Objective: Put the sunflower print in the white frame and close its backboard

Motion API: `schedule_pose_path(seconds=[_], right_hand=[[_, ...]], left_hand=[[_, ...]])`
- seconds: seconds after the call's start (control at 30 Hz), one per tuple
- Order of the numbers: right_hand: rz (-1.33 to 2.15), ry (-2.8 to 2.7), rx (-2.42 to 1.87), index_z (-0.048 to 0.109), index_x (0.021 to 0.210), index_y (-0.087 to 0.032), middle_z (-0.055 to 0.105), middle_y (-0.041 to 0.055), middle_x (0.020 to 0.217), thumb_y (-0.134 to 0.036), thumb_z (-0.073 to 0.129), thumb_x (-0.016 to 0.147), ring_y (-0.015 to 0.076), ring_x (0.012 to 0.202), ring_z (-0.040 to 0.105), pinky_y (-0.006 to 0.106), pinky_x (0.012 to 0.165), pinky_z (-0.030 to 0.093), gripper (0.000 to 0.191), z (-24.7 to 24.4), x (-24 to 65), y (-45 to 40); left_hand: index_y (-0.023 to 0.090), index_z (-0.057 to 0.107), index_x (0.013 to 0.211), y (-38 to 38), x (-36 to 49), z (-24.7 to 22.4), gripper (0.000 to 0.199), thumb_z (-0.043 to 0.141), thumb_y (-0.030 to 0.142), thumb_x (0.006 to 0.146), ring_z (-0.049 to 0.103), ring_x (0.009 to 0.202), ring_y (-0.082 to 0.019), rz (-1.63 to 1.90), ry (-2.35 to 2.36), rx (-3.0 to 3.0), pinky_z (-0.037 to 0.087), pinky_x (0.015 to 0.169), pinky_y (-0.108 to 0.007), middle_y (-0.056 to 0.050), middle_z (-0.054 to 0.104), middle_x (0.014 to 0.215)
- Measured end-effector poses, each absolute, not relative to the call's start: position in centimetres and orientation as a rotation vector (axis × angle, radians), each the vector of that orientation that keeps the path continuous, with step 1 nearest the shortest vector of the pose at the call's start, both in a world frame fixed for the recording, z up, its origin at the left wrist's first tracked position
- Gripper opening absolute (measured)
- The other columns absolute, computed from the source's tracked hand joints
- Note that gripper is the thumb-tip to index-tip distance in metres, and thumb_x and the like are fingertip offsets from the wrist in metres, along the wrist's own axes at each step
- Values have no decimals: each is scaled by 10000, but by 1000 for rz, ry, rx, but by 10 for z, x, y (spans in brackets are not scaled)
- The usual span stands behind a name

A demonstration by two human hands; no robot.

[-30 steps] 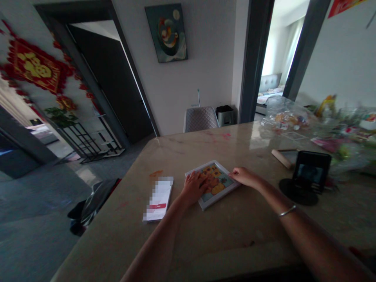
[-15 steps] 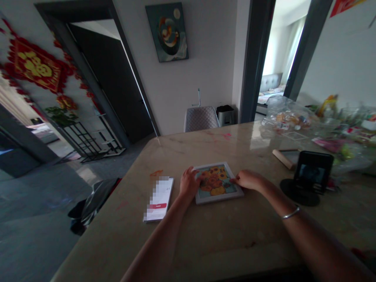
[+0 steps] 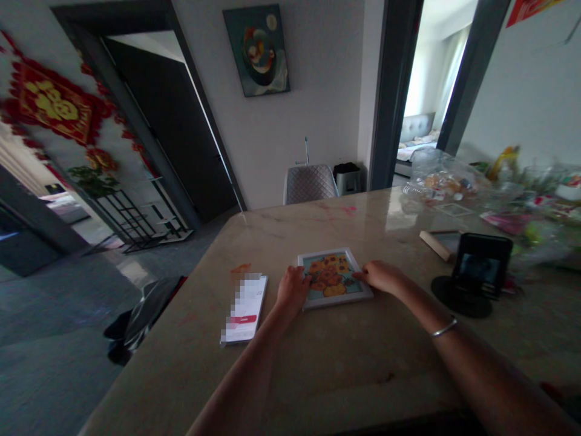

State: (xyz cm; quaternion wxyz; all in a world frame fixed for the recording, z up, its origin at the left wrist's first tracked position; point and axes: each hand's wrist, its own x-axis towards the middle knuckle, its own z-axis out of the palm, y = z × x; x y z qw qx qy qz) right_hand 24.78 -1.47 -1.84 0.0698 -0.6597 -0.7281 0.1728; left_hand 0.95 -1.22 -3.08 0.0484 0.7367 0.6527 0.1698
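A small white-framed picture of sunflowers [image 3: 334, 278] lies flat on the beige marble table [image 3: 345, 357]. My left hand [image 3: 293, 289] presses against its left edge, with the fingertips slightly over the picture. My right hand [image 3: 381, 275] rests at its right edge, fingers reaching onto the frame. The two hands hold the frame between them. To the left of my left hand lies a white sheet or card [image 3: 245, 309] with a red mark, its surface pixelated.
A phone on a black round stand [image 3: 476, 266] and a wooden block [image 3: 436, 245] stand right of the picture. Plastic bags of food [image 3: 442, 184] and cluttered items fill the far right. The table's left edge drops to a grey floor. A quilted chair [image 3: 311, 184] stands beyond.
The framed picture has turned from a slant to nearly square with the table. My left hand has moved off its surface to its left edge.
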Motion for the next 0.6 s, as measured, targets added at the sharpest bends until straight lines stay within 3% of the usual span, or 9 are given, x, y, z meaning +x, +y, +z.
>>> schedule_pose_path(seconds=[0.23, 0.43, 0.6], right_hand=[[408, -1947, -1864, 575, 593, -184, 619, 83, 629, -599, 306, 775, 161, 592, 560, 245, 525, 329, 527, -20, 246, -8], [783, -1755, -1281, 425, 492, -193, 449, 4, 464, -666, 89, 761, 109, 456, 439, 232, 508, 350, 639, 4, 228, -23], [880, -1672, -1159, 387, 488, -195, 408, -4, 475, -714, 81, 717, 99, 463, 390, 231, 492, 331, 644, 18, 219, -36]], left_hand=[[127, 569, 932, -14, 12, -22, 369, 382, 423, 815, 526, 938, -188, 689, 2029, 2270, 380, 810, -265, -106, 562, 990], [169, 493, 533, -35, 24, 17, 681, 8, 556, 813, 506, 522, -135, 746, 1861, 1958, 360, 522, -240, -34, 534, 548], [187, 356, 413, -43, 24, 30, 692, -68, 613, 757, 408, 430, -115, 906, 1821, 1907, 298, 468, -237, -11, 407, 416]])
